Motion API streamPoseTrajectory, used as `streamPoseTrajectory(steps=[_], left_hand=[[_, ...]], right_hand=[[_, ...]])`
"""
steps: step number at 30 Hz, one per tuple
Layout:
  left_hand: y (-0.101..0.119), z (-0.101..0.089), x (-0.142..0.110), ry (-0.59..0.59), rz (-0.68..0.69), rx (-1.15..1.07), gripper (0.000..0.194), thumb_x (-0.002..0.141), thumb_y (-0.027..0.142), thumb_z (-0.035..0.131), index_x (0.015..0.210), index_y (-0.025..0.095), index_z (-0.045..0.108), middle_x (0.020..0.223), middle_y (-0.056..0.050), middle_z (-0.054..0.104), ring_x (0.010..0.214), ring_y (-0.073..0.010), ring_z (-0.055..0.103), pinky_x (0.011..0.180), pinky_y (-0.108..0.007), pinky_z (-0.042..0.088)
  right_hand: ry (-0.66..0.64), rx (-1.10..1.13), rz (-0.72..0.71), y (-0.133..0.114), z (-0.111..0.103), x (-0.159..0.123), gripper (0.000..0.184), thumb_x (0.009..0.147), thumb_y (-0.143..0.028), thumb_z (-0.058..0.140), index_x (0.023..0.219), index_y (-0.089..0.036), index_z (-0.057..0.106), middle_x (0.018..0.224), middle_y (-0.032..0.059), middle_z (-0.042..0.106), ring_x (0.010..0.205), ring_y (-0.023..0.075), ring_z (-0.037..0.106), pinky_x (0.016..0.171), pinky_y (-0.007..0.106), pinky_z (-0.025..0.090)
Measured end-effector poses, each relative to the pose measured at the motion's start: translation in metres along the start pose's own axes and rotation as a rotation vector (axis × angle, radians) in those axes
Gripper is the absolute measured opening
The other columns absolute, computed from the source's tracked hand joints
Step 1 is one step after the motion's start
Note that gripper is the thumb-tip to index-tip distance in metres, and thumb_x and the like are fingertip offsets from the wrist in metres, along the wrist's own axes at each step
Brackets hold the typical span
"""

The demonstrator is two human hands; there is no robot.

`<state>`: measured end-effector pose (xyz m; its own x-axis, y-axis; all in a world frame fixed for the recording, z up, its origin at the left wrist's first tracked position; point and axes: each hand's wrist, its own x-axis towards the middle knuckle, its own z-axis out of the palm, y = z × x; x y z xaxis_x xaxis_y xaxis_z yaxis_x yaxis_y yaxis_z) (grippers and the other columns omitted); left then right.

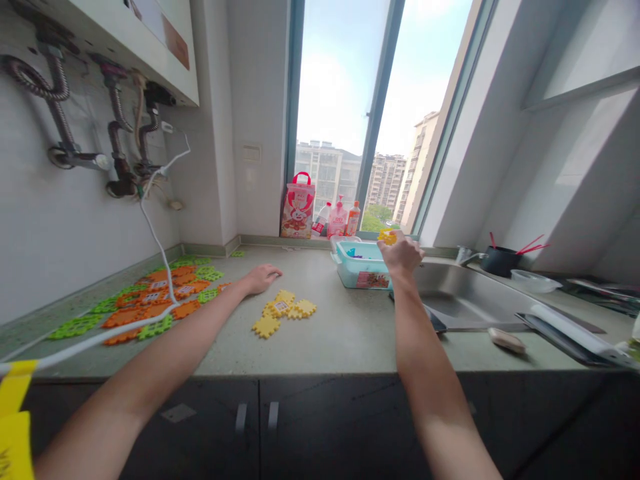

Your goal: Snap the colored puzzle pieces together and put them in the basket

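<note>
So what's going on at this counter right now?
A person stands at a kitchen counter. Their right hand holds a yellow puzzle piece over a teal box beside the sink. Their left hand rests flat near a small pile of yellow pieces. Orange and green pieces lie further left.

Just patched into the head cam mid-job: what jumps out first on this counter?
The right hand is raised over the teal bin by the sink, its grip closed on a yellow puzzle piece. The left hand lies flat on the counter just behind a small cluster of yellow pieces. Far left, orange and green pieces spread along the wall under a white cable.
</note>
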<state>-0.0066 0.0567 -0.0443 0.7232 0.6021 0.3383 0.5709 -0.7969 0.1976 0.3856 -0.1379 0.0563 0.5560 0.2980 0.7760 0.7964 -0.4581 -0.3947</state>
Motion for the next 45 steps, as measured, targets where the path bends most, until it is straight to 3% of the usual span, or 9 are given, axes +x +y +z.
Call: streamPoseTrajectory(steps=[9, 14, 16, 18, 21, 24, 28, 35, 45], left_hand=[[0.005, -0.002, -0.002, -0.017, -0.037, -0.005, 0.040, 0.095, 0.024, 0.044, 0.122, 0.020, 0.074, 0.131, -0.008, 0.071, 0.123, -0.0211, 0.063, 0.111, -0.032, 0.045], [0.004, -0.002, -0.003, -0.016, -0.050, -0.016, 0.040, 0.094, 0.025, 0.044, 0.121, 0.022, 0.074, 0.130, -0.006, 0.072, 0.122, -0.0209, 0.064, 0.110, -0.031, 0.046], [0.005, -0.002, -0.005, -0.016, -0.054, -0.020, 0.039, 0.095, 0.025, 0.045, 0.121, 0.023, 0.074, 0.130, -0.006, 0.072, 0.122, -0.0212, 0.064, 0.110, -0.031, 0.046], [0.006, -0.003, -0.006, -0.018, -0.058, -0.022, 0.040, 0.095, 0.024, 0.045, 0.121, 0.022, 0.074, 0.131, -0.006, 0.071, 0.123, -0.0212, 0.064, 0.110, -0.031, 0.045], [0.009, -0.005, -0.008, -0.021, -0.054, -0.019, 0.040, 0.095, 0.024, 0.044, 0.123, 0.023, 0.073, 0.133, -0.006, 0.070, 0.124, -0.0207, 0.063, 0.111, -0.030, 0.045], [0.009, -0.005, -0.007, -0.028, -0.057, -0.012, 0.040, 0.094, 0.024, 0.045, 0.123, 0.023, 0.073, 0.133, -0.006, 0.070, 0.124, -0.0207, 0.063, 0.111, -0.031, 0.045], [0.004, -0.003, -0.003, -0.031, -0.058, -0.021, 0.041, 0.093, 0.022, 0.046, 0.123, 0.024, 0.073, 0.132, -0.005, 0.071, 0.124, -0.0206, 0.063, 0.111, -0.031, 0.045], [0.002, -0.001, -0.002, -0.033, -0.044, -0.022, 0.040, 0.093, 0.025, 0.046, 0.122, 0.023, 0.074, 0.131, -0.006, 0.071, 0.123, -0.0234, 0.063, 0.110, -0.033, 0.045], [0.003, -0.001, -0.002, -0.037, -0.063, -0.039, 0.040, 0.093, 0.024, 0.046, 0.122, 0.021, 0.074, 0.133, -0.006, 0.070, 0.126, -0.0223, 0.062, 0.113, -0.032, 0.044]], right_hand=[[-0.122, 0.032, -0.007, -0.007, -0.003, -0.007, 0.045, 0.084, -0.047, 0.065, 0.119, -0.019, 0.070, 0.120, 0.0200, 0.066, 0.114, 0.0390, 0.056, 0.098, 0.058, 0.039], [-0.114, 0.258, -0.375, -0.051, -0.005, -0.028, 0.040, 0.087, -0.029, 0.060, 0.125, -0.020, 0.069, 0.138, 0.0164, 0.060, 0.129, 0.0356, 0.049, 0.108, 0.053, 0.037], [-0.278, 0.415, -0.596, -0.074, -0.006, -0.044, 0.035, 0.088, -0.024, 0.060, 0.121, -0.022, 0.071, 0.133, 0.0127, 0.065, 0.124, 0.0303, 0.056, 0.106, 0.045, 0.042], [-0.630, 0.539, -0.753, -0.094, -0.008, -0.062, 0.028, 0.088, -0.026, 0.064, 0.114, -0.023, 0.074, 0.116, 0.0088, 0.073, 0.108, 0.0247, 0.066, 0.096, 0.036, 0.049], [-1.170, 0.547, -0.787, -0.112, -0.010, -0.090, 0.042, 0.079, -0.044, 0.080, 0.115, -0.023, 0.074, 0.107, 0.0067, 0.077, 0.092, 0.0220, 0.072, 0.078, 0.029, 0.054], [-1.359, 0.425, -0.766, -0.117, -0.010, -0.108, 0.063, 0.067, -0.050, 0.089, 0.122, -0.024, 0.071, 0.108, 0.0064, 0.077, 0.086, 0.0216, 0.073, 0.070, 0.027, 0.053], [-1.327, 0.375, -0.795, -0.117, -0.008, -0.112, 0.055, 0.067, -0.034, 0.088, 0.118, -0.023, 0.071, 0.103, 0.0049, 0.077, 0.083, 0.0201, 0.072, 0.067, 0.026, 0.051], [-0.941, 0.808, -0.971, -0.132, -0.016, -0.126, 0.043, 0.076, -0.019, 0.076, 0.119, -0.023, 0.068, 0.114, 0.0047, 0.074, 0.101, 0.0193, 0.069, 0.091, 0.030, 0.052], [-1.130, 0.727, -1.095, -0.145, -0.008, -0.153, 0.024, 0.081, -0.025, 0.078, 0.105, -0.029, 0.077, 0.108, -0.0006, 0.076, 0.100, 0.0195, 0.070, 0.092, 0.029, 0.049]])
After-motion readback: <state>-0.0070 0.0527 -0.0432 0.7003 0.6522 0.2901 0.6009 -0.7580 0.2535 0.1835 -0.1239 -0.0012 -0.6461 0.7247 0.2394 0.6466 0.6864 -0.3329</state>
